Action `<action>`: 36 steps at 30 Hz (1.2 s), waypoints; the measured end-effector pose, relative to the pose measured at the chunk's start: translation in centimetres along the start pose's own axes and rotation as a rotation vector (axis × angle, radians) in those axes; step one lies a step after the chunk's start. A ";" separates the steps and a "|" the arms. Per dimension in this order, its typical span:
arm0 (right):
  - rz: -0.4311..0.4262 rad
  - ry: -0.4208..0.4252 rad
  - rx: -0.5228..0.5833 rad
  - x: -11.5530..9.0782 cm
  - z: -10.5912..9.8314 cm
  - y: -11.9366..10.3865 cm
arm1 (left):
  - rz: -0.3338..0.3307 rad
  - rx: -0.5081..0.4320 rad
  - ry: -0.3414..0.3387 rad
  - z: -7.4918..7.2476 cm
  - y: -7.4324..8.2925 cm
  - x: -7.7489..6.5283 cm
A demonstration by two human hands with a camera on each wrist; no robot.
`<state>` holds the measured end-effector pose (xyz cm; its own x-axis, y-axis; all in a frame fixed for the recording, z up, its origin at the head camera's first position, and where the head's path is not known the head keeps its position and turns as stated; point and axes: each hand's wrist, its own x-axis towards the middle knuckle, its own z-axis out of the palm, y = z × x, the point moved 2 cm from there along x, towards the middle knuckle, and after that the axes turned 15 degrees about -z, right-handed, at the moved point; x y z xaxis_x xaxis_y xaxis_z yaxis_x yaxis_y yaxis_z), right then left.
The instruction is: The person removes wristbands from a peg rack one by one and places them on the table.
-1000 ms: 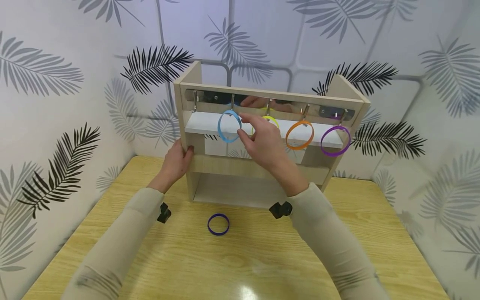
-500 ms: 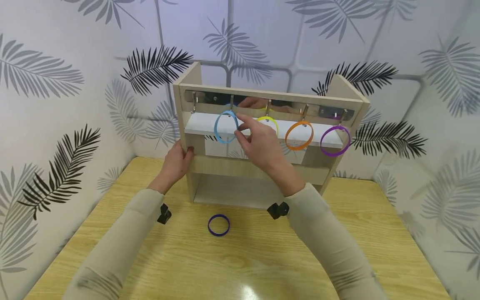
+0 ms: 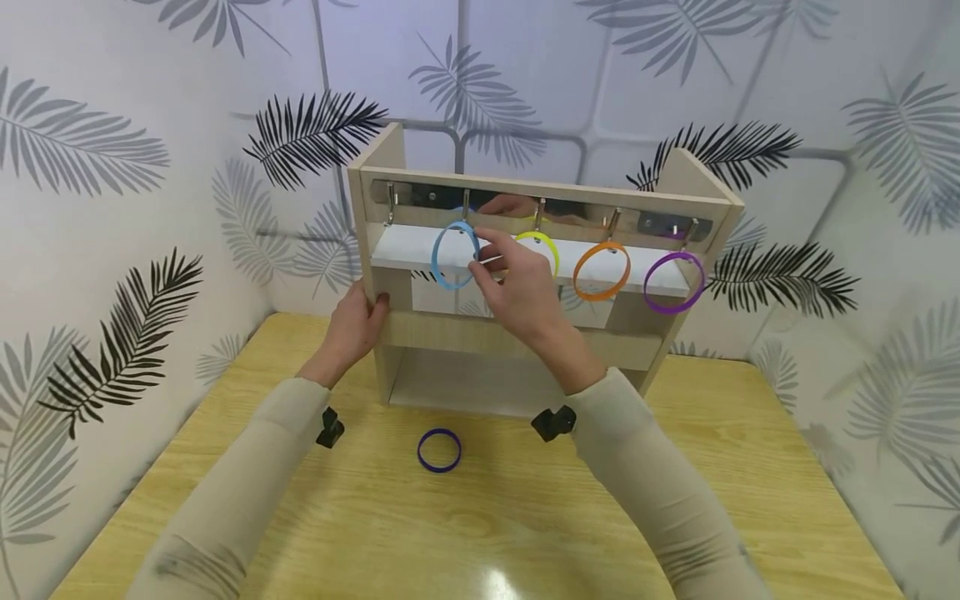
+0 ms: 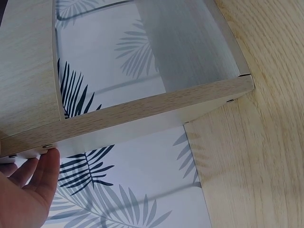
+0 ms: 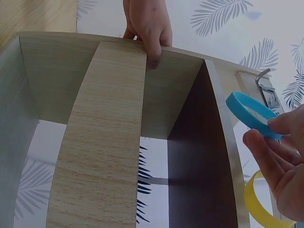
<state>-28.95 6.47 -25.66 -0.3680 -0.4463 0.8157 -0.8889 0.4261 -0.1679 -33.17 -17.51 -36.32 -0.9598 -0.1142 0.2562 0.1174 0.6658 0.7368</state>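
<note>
A light blue silicone wristband (image 3: pixel 436 268) is at the second hook (image 3: pixel 466 204) from the left on the small wooden shelf unit (image 3: pixel 442 331). My right hand (image 3: pixel 517 287) pinches its right side between thumb and fingers; the right wrist view shows the same blue band (image 5: pixel 241 112) at the fingertips. With my left hand (image 3: pixel 351 325) I grip the unit's left side panel (image 4: pixel 142 105). In the right wrist view, the left thumb (image 5: pixel 153 57) lies over the panel's front edge. A yellow wristband (image 3: pixel 556 252) hangs just behind my right hand, partly hidden by it.
Orange (image 3: pixel 596 297) and purple (image 3: pixel 667 310) wristbands hang on the two right-hand hooks. The leftmost hook (image 3: pixel 390 204) is bare. A dark purple-blue wristband (image 3: pixel 439 470) lies flat on the wooden table (image 3: pixel 420 533) before the unit. Leaf-patterned walls (image 3: pixel 525 75) stand behind and beside it.
The right hand, with the light blue wristband, has shifted slightly left, and more of the yellow wristband shows. The left hand stays on the side panel.
</note>
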 end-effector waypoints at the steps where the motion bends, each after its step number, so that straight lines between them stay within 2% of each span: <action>1: 0.002 0.016 0.023 0.0 0.0 0.0 | 0.000 0.001 0.000 0.0 0.0 0.0; 9: 0.019 0.073 0.146 0.0 -0.3 -0.5 | 0.017 0.005 0.018 -0.2 0.1 -0.1; 16: 0.136 0.082 0.297 -0.1 -0.9 -0.8 | 0.014 0.003 0.020 -0.1 0.1 -0.1; 21: 0.174 0.078 0.359 -0.5 -1.4 -1.0 | 0.016 0.002 0.019 -0.1 0.2 -0.1; 30: 0.194 -0.018 0.352 -2.2 -1.5 -1.1 | -0.005 -0.005 0.007 0.0 0.2 -0.1; 36: 0.154 -0.157 0.335 -4.0 -1.0 -0.6 | -0.003 -0.004 0.007 0.1 0.2 0.0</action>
<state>-26.71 8.78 -28.23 -0.5181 -0.5227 0.6770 -0.8503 0.2290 -0.4738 -33.19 -17.32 -36.27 -0.9583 -0.1216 0.2585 0.1156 0.6624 0.7402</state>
